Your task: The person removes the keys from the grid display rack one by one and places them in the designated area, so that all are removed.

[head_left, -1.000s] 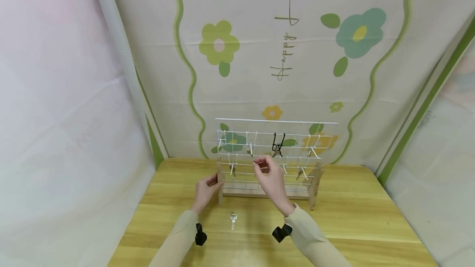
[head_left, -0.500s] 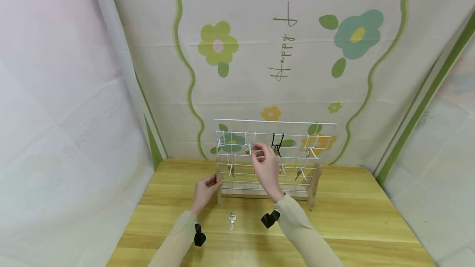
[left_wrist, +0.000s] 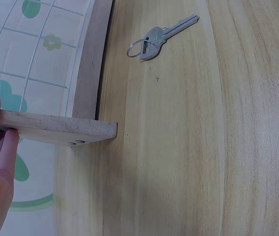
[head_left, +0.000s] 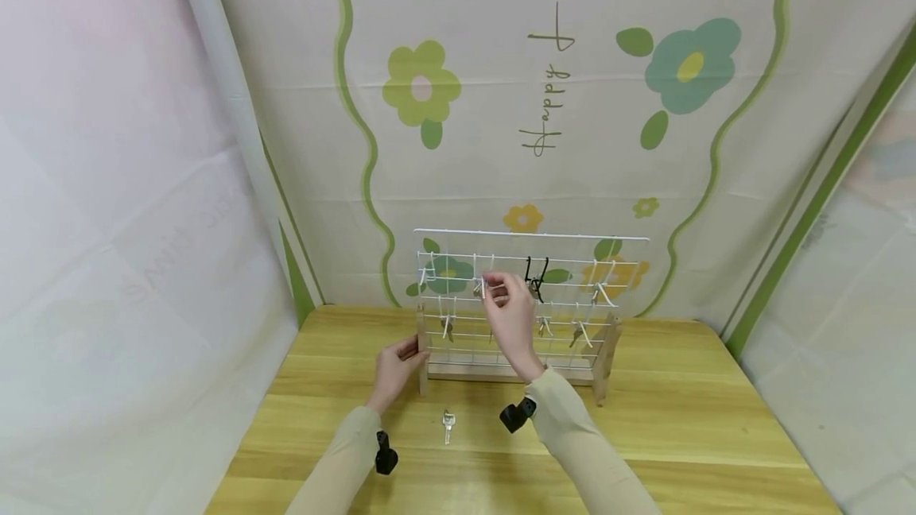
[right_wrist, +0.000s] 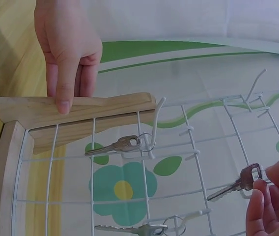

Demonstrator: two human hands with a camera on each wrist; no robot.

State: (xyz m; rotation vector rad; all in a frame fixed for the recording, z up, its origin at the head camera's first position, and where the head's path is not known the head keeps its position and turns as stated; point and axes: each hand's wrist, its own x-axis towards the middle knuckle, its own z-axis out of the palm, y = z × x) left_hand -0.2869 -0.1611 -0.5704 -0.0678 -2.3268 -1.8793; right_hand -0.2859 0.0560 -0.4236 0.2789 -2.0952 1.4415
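Observation:
A wire grid rack with wooden ends (head_left: 604, 360) stands on the table, with keys hanging from its hooks. My left hand (head_left: 395, 372) grips the rack's left wooden end (left_wrist: 56, 127), thumb on one side and fingers on the other. At a white hook in the upper row, my right hand (head_left: 511, 320) pinches a key (right_wrist: 237, 183) at its ring end; the fingertips partly cover the ring. On the table in front of the rack lies a loose silver key (head_left: 448, 426) with a small ring, its blade toward me.
A black hook (head_left: 537, 280) with a key sits just right of my right hand. Other white hooks (head_left: 603, 292) stick out from the grid, several bearing keys. A flowered curtain (head_left: 458, 165) rises behind the wooden table (head_left: 680, 420).
My right hand has moved left and slightly up to the upper hook, and its fingertips have closed at the key there. The left hand has stayed on the rack's end.

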